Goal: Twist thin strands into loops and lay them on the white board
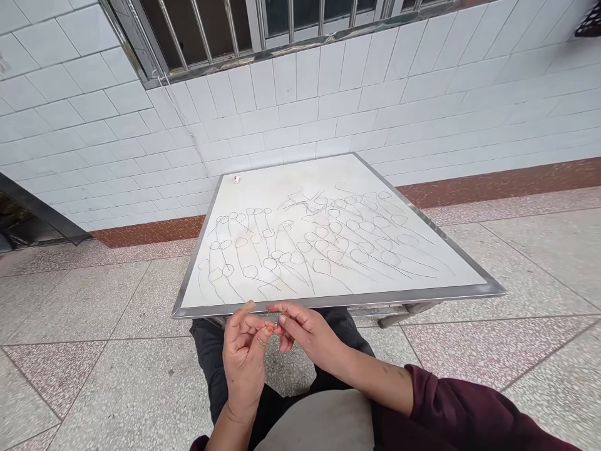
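Far left of the table (338,298), by its inner corner, we note a small red-and-white item (237,179). Nearer us, the left-hand loops (224,244) lie in loose rows, each a thin dark ring with a trailing tail.

Below the near edge, in front of the lap, the left hand (244,357) is half curled: thumb and forefinger meet in a pinch on a thin strand (282,309), the other fingers bent and loose. The strand runs between the two hands, short of the tabletop; its ends are too fine for us to trace. The right hand (310,335) comes from the other side, thumb pressed to forefinger on the same strand, remaining fingers folded under.

Beyond, mid-table, a tangle (307,205) of strands; rightward, the right-hand loops (361,244) crowd and overlap, tails slanting towards the near edge.

Handling, our judgement: next to weightless, wiry, springy rather than limp, easily kinked, apt to slip or twist between fingers. Best held by fingertip pinch close to the crossing; loops on the table best lifted by a free tail, lest neighbours snag.
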### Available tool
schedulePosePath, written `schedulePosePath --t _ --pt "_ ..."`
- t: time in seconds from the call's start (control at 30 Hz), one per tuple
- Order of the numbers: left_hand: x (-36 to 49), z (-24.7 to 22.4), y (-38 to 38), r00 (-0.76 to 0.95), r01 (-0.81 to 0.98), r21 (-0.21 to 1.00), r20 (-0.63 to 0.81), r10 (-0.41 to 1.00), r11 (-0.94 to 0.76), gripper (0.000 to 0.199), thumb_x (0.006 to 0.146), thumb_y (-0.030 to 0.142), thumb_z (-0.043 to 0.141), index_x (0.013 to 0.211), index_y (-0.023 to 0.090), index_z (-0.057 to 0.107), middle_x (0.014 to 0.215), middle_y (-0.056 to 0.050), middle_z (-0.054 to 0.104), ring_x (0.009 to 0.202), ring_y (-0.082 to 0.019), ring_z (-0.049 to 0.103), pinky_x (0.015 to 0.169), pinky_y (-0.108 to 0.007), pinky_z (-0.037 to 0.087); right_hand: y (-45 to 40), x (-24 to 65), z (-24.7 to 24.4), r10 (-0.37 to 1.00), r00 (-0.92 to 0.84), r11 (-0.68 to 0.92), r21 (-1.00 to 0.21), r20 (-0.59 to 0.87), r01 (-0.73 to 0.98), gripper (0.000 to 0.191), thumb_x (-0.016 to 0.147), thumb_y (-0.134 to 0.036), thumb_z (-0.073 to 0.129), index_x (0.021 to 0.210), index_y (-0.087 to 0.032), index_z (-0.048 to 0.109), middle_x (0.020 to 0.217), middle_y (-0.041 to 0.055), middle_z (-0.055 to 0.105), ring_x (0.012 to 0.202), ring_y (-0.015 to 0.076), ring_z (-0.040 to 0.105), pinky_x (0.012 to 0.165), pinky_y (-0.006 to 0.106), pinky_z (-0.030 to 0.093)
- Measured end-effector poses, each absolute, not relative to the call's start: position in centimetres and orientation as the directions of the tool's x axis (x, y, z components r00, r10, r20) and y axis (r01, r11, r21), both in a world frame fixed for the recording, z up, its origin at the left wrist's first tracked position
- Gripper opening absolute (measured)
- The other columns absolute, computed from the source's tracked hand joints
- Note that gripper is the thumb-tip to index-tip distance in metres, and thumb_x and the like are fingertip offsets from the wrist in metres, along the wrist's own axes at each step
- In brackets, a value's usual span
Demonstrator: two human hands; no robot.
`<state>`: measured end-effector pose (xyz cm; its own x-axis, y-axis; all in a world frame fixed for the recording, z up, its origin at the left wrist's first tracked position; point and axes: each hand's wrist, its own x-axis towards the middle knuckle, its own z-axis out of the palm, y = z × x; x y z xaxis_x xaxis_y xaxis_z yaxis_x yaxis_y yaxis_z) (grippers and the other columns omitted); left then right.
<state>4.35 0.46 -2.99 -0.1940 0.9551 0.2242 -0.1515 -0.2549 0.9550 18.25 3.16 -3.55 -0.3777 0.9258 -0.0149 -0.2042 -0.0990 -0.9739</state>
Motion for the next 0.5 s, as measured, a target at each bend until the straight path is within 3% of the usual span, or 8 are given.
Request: schedulePosePath --t 0.33,0.5 --pt "4.51 -3.38 0.37 -0.198 -0.225 0.945 0.194 0.961 -0.237 0.042 0.082 0.016 0.067 0.121 0.027 0.056 0.081 0.003 0.065 0.077 -0.013 0.068 0.076 -0.028 0.056 2.93 18.15 -3.41 0.918 -0.393 -0.158 -0.959 -0.055 -0.237 0.029 0.089 -0.043 0.053 0.106 -0.020 0.059 0.069 -0.0026 0.059 0.052 0.0102 0.059 0.054 0.026 0.053" --pt "4.44 -3.20 0.42 -0.167 -0.252 0.944 0.175 0.970 -0.214 0.044 0.081 0.015 0.069 0.122 0.027 0.056 0.080 0.003 0.064 0.073 -0.013 0.069 0.071 -0.026 0.057 3.01 18.20 -4.02 0.932 -0.362 -0.099 -0.971 -0.014 -0.218 0.030 0.091 -0.045 0.051 0.107 -0.021 0.059 0.071 -0.0024 0.059 0.051 0.0102 0.060 0.051 0.025 0.053"
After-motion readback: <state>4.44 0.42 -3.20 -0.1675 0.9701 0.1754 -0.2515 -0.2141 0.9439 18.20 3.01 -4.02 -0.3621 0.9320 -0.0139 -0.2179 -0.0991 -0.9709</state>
